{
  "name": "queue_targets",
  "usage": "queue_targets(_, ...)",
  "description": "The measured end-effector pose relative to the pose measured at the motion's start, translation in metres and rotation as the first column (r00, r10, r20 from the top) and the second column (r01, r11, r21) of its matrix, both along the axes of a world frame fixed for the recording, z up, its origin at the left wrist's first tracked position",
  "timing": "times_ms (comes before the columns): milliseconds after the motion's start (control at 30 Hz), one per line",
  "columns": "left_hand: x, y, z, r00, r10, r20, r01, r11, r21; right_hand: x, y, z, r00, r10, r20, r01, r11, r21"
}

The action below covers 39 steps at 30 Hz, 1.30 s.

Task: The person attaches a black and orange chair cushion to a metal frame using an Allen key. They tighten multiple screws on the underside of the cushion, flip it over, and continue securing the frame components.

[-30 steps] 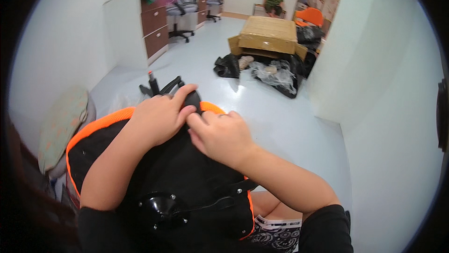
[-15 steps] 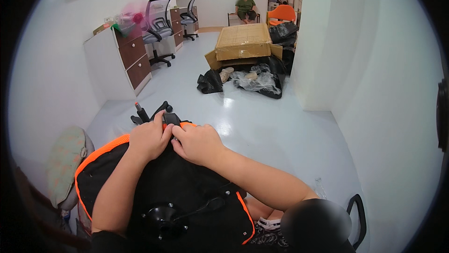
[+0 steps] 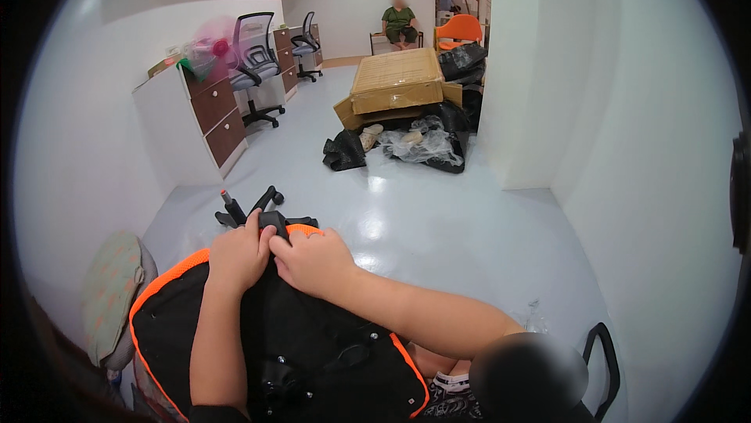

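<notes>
A black chair seat with orange mesh edging lies across my lap, its underside facing up. Several silver bolts and a dark round mount with a lever show on that underside. At the seat's far edge is a black bracket-like part, gripped from both sides. My left hand is closed round its left side, index finger stretched along it. My right hand pinches its near right side with thumb and fingertips. What lies between the fingertips is hidden.
Just beyond the seat stands a black chair base with a gas lift. Farther off are an opened cardboard box, black and clear plastic wrapping, drawers, office chairs and a seated person. A cushion leans at left.
The view has tipped up slightly, so the room sits lower in the picture. Both hands keep their grip on the black part and show a little farther left.
</notes>
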<state>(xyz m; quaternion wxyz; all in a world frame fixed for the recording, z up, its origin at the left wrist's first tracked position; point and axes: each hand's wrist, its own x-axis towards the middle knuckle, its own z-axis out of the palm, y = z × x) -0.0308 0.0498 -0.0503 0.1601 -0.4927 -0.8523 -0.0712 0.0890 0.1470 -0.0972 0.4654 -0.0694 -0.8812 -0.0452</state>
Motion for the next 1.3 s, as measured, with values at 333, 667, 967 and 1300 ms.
queue_targets(333,-0.003,0.001,-0.002,0.999,-0.016,0.042,0.016,1.0,-0.001,-0.001,-0.006,0.002,0.986,-0.025,0.164,0.044,0.993,-0.113)
queue_targets(667,-0.001,-0.001,0.002,0.999,-0.025,0.029,0.025,1.0,0.016,0.009,-0.011,0.012,0.991,-0.076,0.108,0.084,0.994,-0.065)
queue_targets(967,0.012,-0.003,0.015,0.999,-0.035,0.03,0.036,0.999,-0.01,0.007,-0.004,0.013,0.965,0.047,0.26,0.008,0.979,-0.206)
queue_targets(1300,0.025,-0.005,0.017,0.997,-0.053,-0.053,0.053,0.999,0.004,0.022,-0.011,0.022,0.981,-0.038,0.19,0.061,0.991,-0.117)
